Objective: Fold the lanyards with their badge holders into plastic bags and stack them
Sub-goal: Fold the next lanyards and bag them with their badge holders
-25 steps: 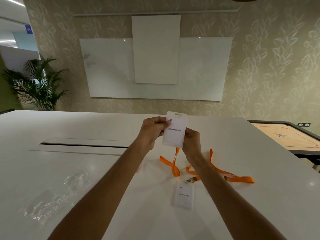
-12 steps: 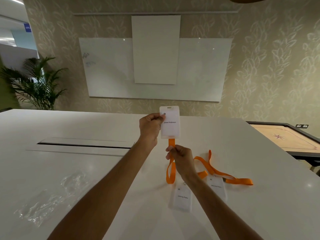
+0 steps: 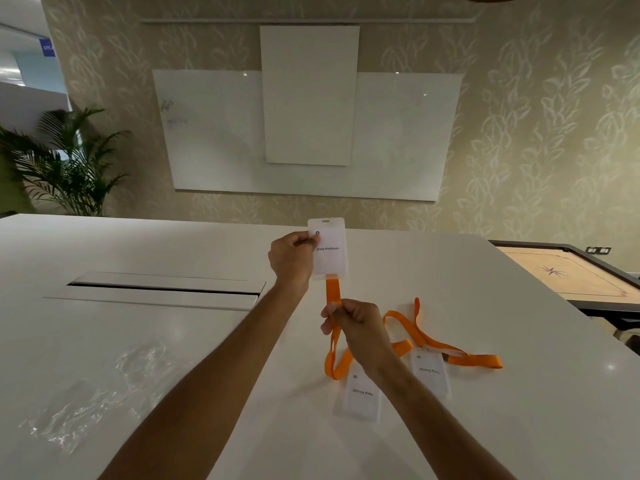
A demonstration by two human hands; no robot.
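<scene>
At the centre of the frame the left hand (image 3: 292, 256) pinches the clear plastic badge holder with its white name card (image 3: 327, 249), held upright above the white bench (image 3: 207, 341). Below it, the right hand (image 3: 356, 323) grips the orange fabric lanyard strap (image 3: 333, 294). The hanging loop could snag the two holders lying beneath and drag them. The crinkled clear plastic bags (image 3: 90, 400) at lower left look slippery.

White surface (image 3: 519, 427) has two badge holders (image 3: 360, 396) lying flat, loose orange lanyards (image 3: 450, 351), and crinkly plastic bags (image 3: 97, 400) off left.
</scene>
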